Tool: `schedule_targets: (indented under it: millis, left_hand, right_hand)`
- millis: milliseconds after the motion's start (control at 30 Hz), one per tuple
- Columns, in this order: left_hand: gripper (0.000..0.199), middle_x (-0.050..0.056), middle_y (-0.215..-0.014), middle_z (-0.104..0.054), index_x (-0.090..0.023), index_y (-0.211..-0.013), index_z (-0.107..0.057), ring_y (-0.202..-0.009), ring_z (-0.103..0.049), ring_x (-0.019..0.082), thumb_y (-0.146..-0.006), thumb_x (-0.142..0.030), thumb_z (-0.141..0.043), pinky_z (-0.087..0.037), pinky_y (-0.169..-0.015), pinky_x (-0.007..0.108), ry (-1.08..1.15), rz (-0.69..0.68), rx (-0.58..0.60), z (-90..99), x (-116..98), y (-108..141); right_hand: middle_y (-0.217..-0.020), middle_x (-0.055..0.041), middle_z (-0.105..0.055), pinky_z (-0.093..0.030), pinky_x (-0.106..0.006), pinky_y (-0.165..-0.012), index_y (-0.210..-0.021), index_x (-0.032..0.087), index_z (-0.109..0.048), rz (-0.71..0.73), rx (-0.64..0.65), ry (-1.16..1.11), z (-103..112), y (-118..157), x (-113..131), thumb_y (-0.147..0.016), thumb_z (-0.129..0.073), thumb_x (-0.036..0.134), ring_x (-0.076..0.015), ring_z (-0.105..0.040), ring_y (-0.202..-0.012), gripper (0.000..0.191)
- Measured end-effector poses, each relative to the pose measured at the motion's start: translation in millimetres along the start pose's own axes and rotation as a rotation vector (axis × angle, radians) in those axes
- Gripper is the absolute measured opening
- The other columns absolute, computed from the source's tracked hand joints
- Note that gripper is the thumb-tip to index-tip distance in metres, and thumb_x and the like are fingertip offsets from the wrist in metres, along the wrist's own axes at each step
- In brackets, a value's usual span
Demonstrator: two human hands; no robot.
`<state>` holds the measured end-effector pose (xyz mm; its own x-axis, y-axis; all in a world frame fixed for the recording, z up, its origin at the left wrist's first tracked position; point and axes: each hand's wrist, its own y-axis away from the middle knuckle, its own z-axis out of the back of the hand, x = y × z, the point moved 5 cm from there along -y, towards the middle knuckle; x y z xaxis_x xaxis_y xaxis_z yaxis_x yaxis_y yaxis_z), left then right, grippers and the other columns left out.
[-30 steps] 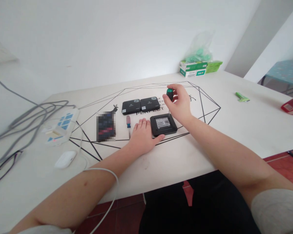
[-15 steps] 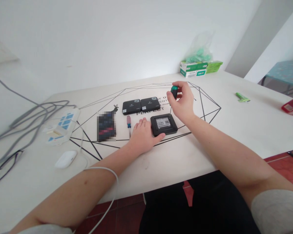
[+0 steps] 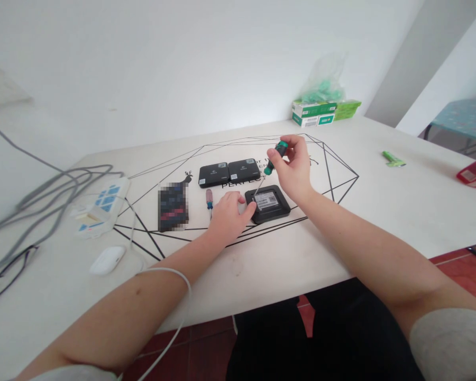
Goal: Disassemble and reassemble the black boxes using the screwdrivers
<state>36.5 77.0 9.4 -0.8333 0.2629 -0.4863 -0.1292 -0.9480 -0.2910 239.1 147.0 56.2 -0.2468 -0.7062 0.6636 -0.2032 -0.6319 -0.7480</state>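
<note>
Presently gripping screwdriver in right fingers toward ten o'clock on case; touching nine with left fingers, cannot confirm grip.

The screwdriver is green and black; the case is black, its label white (with dark print). Black angular lines pattern the white bench.
</note>
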Motion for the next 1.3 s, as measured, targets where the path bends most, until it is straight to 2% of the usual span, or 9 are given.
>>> schedule_targets:
  millis: [200,333,500,733,833,967,1033,1167,1300]
  left_hand:
    - [0.014,0.007,-0.113,-0.077,-0.023,-0.085,-0.066,-0.115,-0.069,0.025,-0.098,-0.027,-0.062,-0.052,-0.108,0.043,0.081,-0.134,-0.026,2.4,0.5,-7.0]
    - [0.015,0.006,-0.107,-0.076,-0.023,-0.088,-0.075,-0.112,-0.069,0.027,-0.098,-0.029,-0.065,-0.051,-0.107,0.045,0.006,-0.104,-0.03,6.1,10.6,-13.5]
    - [0.026,0.009,-0.104,-0.069,-0.021,-0.105,-0.082,-0.1,-0.069,0.028,-0.1,-0.031,-0.058,-0.055,-0.099,0.044,-0.085,0.0,-0.07,15.7,27.4,-24.5]
    - [0.044,0.017,-0.137,-0.065,-0.019,-0.139,-0.066,-0.127,-0.063,0.037,-0.097,-0.019,-0.051,-0.052,-0.104,0.056,-0.258,0.078,-0.109,14.6,18.1,-13.7]
    - [0.042,0.016,-0.138,-0.065,-0.02,-0.137,-0.062,-0.129,-0.061,0.037,-0.096,-0.021,-0.054,-0.051,-0.106,0.058,-0.265,0.054,-0.105,11.8,12.0,-9.4]
    - [0.027,0.012,-0.119,-0.072,-0.02,-0.122,-0.064,-0.116,-0.068,0.03,-0.099,-0.025,-0.052,-0.053,-0.107,0.048,-0.164,-0.109,-0.004,1.7,4.5,-7.1]
    - [0.029,0.013,-0.121,-0.072,-0.02,-0.125,-0.064,-0.119,-0.067,0.03,-0.101,-0.031,-0.051,-0.053,-0.107,0.046,-0.133,-0.171,0.054,-3.2,1.5,-5.3]
    - [0.056,0.019,-0.147,-0.063,-0.015,-0.146,-0.054,-0.139,-0.056,0.036,-0.1,-0.048,-0.056,-0.045,-0.117,0.053,-0.139,-0.224,0.14,-6.7,-4.6,-0.6]
    - [0.082,0.021,-0.162,-0.051,-0.014,-0.158,-0.043,-0.148,-0.047,0.041,-0.095,-0.063,-0.062,-0.038,-0.122,0.059,-0.15,-0.203,0.252,-7.3,-7.3,2.1]
  right_hand:
    - [-0.102,-0.0017,-0.062,-0.062,-0.029,-0.069,-0.119,0.028,-0.053,-0.125,0.043,-0.111,-11.4,11.0,2.1,-0.091,-0.075,0.058,-0.0163,-0.067,-0.092,0.047]
    - [-0.105,-0.0028,-0.063,-0.065,-0.032,-0.072,-0.123,0.029,-0.053,-0.084,0.016,-0.114,-6.9,8.2,3.3,-0.092,-0.074,0.058,-0.0173,-0.066,-0.095,0.047]
    - [-0.109,-0.005,-0.065,-0.066,-0.035,-0.076,-0.127,0.029,-0.053,0.009,0.028,-0.039,-5.8,8.8,5.1,-0.095,-0.072,0.053,-0.0186,-0.066,-0.096,0.044]
    - [-0.117,-0.0068,-0.065,-0.066,-0.041,-0.083,-0.129,0.03,-0.054,0.094,0.083,0.029,-9.7,15.3,11.9,-0.095,-0.071,0.048,-0.0217,-0.068,-0.102,0.042]
    - [-0.12,-0.0074,-0.064,-0.066,-0.042,-0.084,-0.13,0.03,-0.054,0.103,0.113,0.026,-10.5,15.6,12.1,-0.096,-0.071,0.045,-0.0224,-0.068,-0.103,0.041]
    - [-0.12,-0.0074,-0.063,-0.066,-0.041,-0.083,-0.131,0.029,-0.055,0.15,0.155,0.034,-11.8,16.5,16.1,-0.097,-0.07,0.041,-0.022,-0.067,-0.104,0.039]
    - [-0.12,-0.0069,-0.062,-0.066,-0.039,-0.081,-0.131,0.029,-0.056,0.189,0.168,0.04,-11.9,16.9,20.7,-0.098,-0.07,0.039,-0.0214,-0.066,-0.104,0.037]
    - [-0.121,-0.0074,-0.058,-0.068,-0.036,-0.076,-0.13,0.03,-0.06,0.234,0.202,0.045,-11.5,17.1,29.1,-0.099,-0.069,0.037,-0.0207,-0.066,-0.104,0.033]
    - [-0.117,-0.0075,-0.056,-0.07,-0.039,-0.077,-0.131,0.031,-0.063,0.205,0.238,0.077,-11.4,16.6,29.9,-0.099,-0.067,0.036,-0.0213,-0.066,-0.102,0.032]
